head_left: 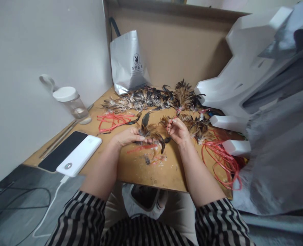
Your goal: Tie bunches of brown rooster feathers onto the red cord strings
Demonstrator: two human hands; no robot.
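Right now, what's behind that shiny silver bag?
A brown board stands behind the silver bag, and a dark strap shows at its upper left. The bag hides anything else directly behind it.

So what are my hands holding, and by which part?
Left hand: a feather bunch, by its near side. Right hand: seemingly a red string; held part unclear.

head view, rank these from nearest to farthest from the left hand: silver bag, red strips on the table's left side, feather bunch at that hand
1. Feather bunch: nearest, held in the left hand.
2. Red strips: beyond that hand, on the table's left side.
3. Silver bag: farthest, upright at the back.
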